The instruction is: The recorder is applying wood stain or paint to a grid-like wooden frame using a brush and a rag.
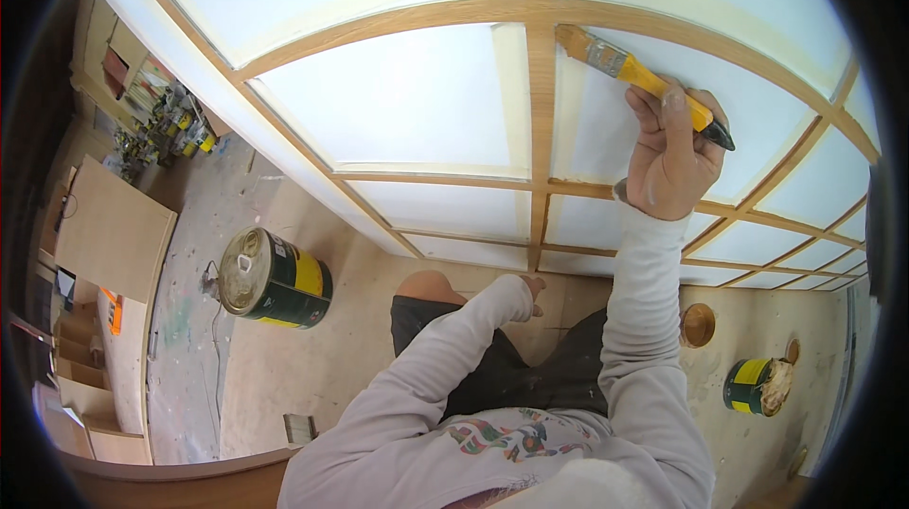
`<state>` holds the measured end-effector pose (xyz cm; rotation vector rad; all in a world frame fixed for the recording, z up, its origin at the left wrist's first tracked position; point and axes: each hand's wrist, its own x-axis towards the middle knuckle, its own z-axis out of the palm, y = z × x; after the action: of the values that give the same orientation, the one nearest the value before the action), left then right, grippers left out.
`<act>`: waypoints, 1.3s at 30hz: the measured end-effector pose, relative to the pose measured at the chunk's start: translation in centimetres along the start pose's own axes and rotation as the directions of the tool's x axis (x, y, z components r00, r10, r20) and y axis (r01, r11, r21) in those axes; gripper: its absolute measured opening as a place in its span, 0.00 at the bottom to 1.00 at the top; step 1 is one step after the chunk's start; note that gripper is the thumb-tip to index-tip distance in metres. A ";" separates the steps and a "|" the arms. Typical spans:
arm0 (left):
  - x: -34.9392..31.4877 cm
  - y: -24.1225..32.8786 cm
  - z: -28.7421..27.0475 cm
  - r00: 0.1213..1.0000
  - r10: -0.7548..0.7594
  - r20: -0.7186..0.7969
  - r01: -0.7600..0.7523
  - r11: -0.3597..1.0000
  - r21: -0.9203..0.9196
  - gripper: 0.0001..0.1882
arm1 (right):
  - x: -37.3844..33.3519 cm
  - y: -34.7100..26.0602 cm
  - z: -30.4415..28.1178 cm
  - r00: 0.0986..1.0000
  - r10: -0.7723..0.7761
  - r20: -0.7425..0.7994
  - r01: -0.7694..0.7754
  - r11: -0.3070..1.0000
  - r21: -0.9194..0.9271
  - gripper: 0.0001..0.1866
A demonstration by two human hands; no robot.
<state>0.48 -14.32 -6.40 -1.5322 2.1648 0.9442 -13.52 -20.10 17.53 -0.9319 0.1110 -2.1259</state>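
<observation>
My right hand is raised and closed around the yellow handle of a flat paintbrush, which has a metal band and a black handle end. Its brown bristles lie at the vertical wooden bar, near the upper left corner of a white pane. The bars belong to a large wooden lattice frame, with pale masking tape along the pane edges. Low between my knees, my left hand shows only partly past its sleeve; its fingers are too small and hidden to read.
A large dark green and yellow paint can stands on the floor at left. At right are a small round wooden-coloured bowl and a smaller paint can with a cloth-like lump at its mouth. Wooden cabinetry and several cans stand farther left.
</observation>
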 end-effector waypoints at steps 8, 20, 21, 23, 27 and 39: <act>0.2 -0.2 0.2 1.000 0.012 0.017 -0.012 1.000 0.011 0.35 | -0.3 -0.2 0.7 0.995 -0.100 -0.019 0.097 0.989 -0.110 0.10; 0.1 0.1 0.2 1.000 -0.002 0.009 0.001 0.999 0.035 0.35 | 0.3 -1.8 1.0 0.970 -0.177 0.169 0.221 0.928 -0.301 0.12; 0.2 0.0 0.3 1.000 -0.003 0.001 0.003 0.999 0.038 0.35 | 0.4 -1.6 1.0 0.964 -0.204 0.171 0.247 0.925 -0.287 0.10; 0.1 0.2 0.5 1.000 -0.001 0.007 0.001 0.999 0.043 0.35 | 0.6 -1.5 0.7 0.960 -0.229 0.163 0.268 0.920 -0.285 0.08; -0.1 0.4 0.0 1.000 -0.004 0.027 0.003 0.999 0.036 0.34 | 0.1 -1.2 0.0 0.969 -0.185 0.163 0.222 0.943 -0.249 0.08; 0.3 0.3 0.7 1.000 0.000 0.016 -0.001 0.999 0.042 0.32 | 0.3 -2.0 -0.1 0.930 -0.176 0.322 0.299 0.872 -0.388 0.11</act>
<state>0.04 -14.00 -6.93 -1.4993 2.1603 0.9023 -15.00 -18.98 18.41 -1.5722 0.3526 -2.2115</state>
